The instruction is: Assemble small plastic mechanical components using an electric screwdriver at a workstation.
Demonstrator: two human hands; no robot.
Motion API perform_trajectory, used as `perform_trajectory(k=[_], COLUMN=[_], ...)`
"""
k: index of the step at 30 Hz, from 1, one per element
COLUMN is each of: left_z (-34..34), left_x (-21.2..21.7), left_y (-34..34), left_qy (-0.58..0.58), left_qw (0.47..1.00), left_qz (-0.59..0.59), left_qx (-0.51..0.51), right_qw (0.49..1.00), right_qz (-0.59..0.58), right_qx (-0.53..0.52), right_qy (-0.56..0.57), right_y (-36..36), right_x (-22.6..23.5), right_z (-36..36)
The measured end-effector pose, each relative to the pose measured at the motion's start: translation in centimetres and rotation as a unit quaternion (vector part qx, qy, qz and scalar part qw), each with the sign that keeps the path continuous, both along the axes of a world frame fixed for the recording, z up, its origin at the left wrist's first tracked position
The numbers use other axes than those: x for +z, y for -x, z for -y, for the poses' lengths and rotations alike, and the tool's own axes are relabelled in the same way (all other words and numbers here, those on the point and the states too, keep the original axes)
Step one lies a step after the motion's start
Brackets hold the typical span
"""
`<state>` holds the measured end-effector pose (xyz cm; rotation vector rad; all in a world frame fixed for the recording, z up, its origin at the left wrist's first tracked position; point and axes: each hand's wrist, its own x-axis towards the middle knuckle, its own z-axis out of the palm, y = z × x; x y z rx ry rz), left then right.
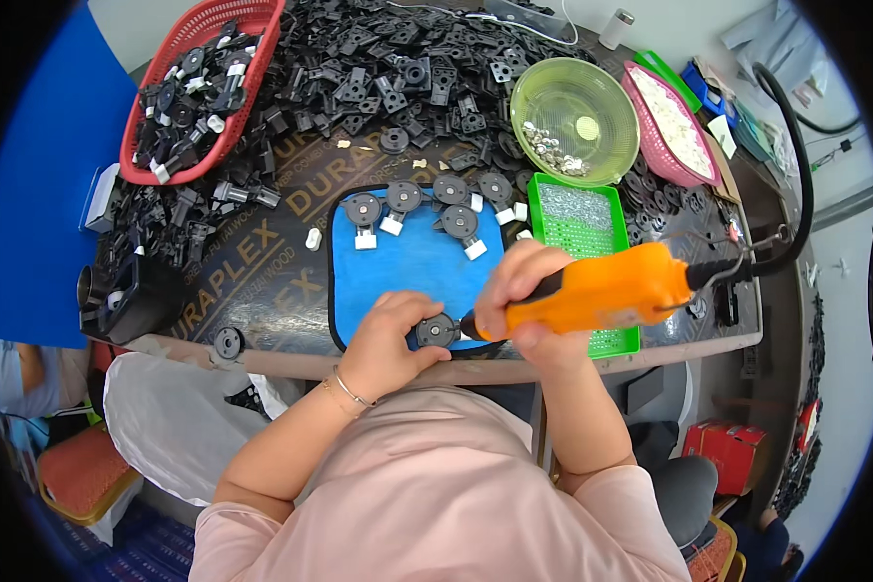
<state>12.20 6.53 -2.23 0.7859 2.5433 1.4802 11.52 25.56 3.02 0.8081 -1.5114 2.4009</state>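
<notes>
My left hand (392, 335) grips a round black plastic part (437, 331) at the front of a blue mat (388, 274). Wrapped in my right hand (526, 296) is an orange electric screwdriver (601, 286), held nearly level with its tip meeting the right side of that part. Whether a screw sits at the tip is hidden. Farther back on the mat lie several round black parts with white ends, among them a black caster-like piece (459, 223). Just right of the mat stands a green tray (606, 341) with many small silvery screws in its far half.
A large pile of black plastic parts (388, 68) covers the table's back. At left is a red basket (134, 145) of black and white pieces. Back right stand a yellow-green bowl (592, 82) with small metal pieces and a pink basket (703, 173). A black cable (803, 175) runs from the screwdriver.
</notes>
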Motion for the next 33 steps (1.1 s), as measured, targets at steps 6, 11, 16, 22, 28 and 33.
perform_trajectory(k=[6, 11, 16, 22, 28, 33], left_z=[-0.1, -0.2, -0.1, -0.4, -1.8, -2.7], left_x=[-0.2, -0.2, -0.1, 0.5, 0.8, 0.9], left_y=[-0.2, -0.3, -0.4, -0.5, -0.6, -0.1], left_qy=[0.011, 0.006, 0.010, 0.022, 0.023, -0.002], left_qw=[1.000, 0.999, 0.999, 0.999, 0.994, 0.995], left_qz=[-0.029, -0.034, -0.039, -0.037, -0.105, -0.100], left_qx=[-0.003, 0.006, 0.005, 0.009, 0.032, 0.021], right_qw=[0.994, 0.983, 0.987, 0.985, 0.994, 0.995], right_qz=[0.013, 0.123, 0.112, 0.111, 0.036, 0.011], right_qx=[0.006, -0.125, -0.108, -0.128, -0.091, -0.076], right_qy=[0.110, -0.053, -0.047, -0.003, 0.046, 0.059], right_y=[0.3, -0.2, -0.4, -0.4, -0.9, -1.3], right_x=[2.6, 0.3, -0.7, -1.3, 1.5, 2.5], right_z=[-0.2, -1.7, -1.3, -1.2, -1.2, -0.7])
